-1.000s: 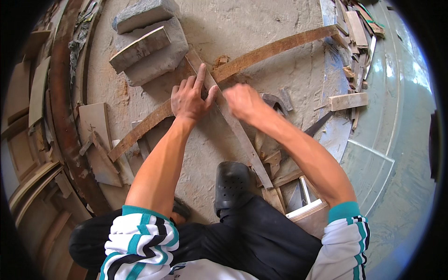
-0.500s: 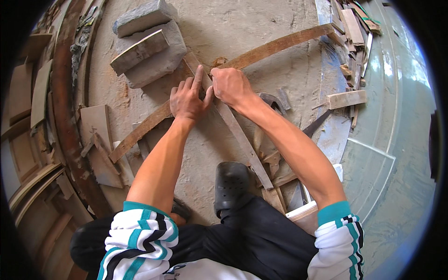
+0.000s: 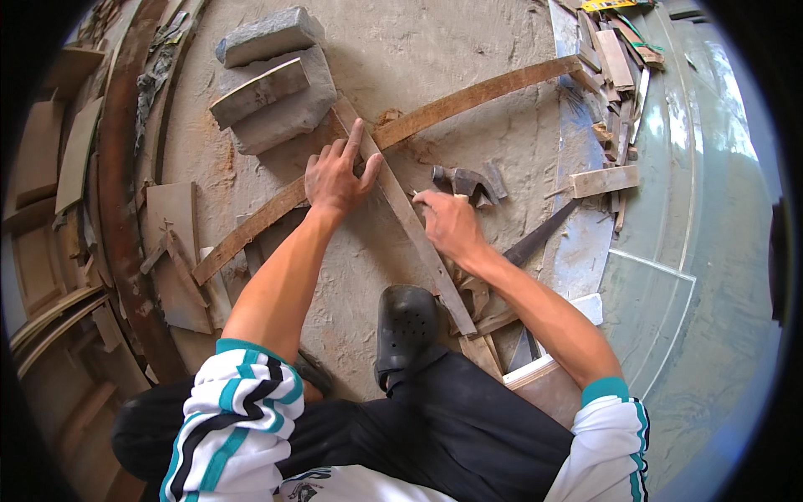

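My left hand (image 3: 335, 176) lies on the crossing of two wooden strips, its index finger stretched along the straight strip (image 3: 414, 222) and its thumb spread out. Beneath it passes the long curved brown strip (image 3: 485, 92). To the right, my right hand (image 3: 452, 224) is curled over the handle of a claw hammer (image 3: 467, 182), whose head shows just beyond the fingers. A tiny pale tip pokes out at its fingertips, too small to name. The palm hides most of the handle.
Grey stone blocks (image 3: 276, 38) with a wood piece (image 3: 259, 94) stand beyond my left hand. A saw blade (image 3: 544, 230) lies beside my right forearm. Scrap wood (image 3: 615, 58) borders glass sheets (image 3: 669, 217) at right. Boards (image 3: 171, 251) lean at left. My dark clog (image 3: 406, 326) is close to the strip.
My right hand has left the crossing of the strips and come down and right to the hammer handle. My left hand keeps its place on the wood.
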A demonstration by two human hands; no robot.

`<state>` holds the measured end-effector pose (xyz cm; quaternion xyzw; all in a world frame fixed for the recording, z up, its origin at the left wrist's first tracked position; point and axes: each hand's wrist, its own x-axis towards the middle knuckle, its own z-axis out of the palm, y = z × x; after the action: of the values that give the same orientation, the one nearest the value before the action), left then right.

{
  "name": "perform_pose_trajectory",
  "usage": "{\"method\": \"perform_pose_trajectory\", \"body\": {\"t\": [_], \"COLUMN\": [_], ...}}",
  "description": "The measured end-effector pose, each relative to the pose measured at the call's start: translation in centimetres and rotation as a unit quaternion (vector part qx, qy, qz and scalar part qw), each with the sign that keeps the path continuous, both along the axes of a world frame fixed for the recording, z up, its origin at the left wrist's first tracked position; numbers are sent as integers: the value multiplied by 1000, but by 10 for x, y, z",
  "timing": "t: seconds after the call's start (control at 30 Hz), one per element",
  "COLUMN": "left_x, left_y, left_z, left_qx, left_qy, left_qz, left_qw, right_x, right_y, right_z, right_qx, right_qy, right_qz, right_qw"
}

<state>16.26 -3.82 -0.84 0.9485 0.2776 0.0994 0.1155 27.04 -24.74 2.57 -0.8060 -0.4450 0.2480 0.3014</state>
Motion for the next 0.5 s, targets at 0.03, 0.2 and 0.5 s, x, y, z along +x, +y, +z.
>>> {"method": "perform_pose_trajectory", "body": {"t": [0.03, 0.2, 0.5], "left_x": [-1, -16, -54], "left_y": [1, 10, 26], "left_z": [2, 10, 1], "left_qx": [-7, -135, -45], "left_qy": [7, -28, 14], "left_qz": [-7, -11, -15], "left_qw": [1000, 990, 999], "right_x": [-6, -44, 25], "right_y": [-2, 12, 7], "right_z": [-4, -1, 32], "right_qx": [41, -19, 30], "right_qy": [-20, 2, -92], "right_qz": [4, -18, -139], "right_qw": [999, 1000, 986]}}
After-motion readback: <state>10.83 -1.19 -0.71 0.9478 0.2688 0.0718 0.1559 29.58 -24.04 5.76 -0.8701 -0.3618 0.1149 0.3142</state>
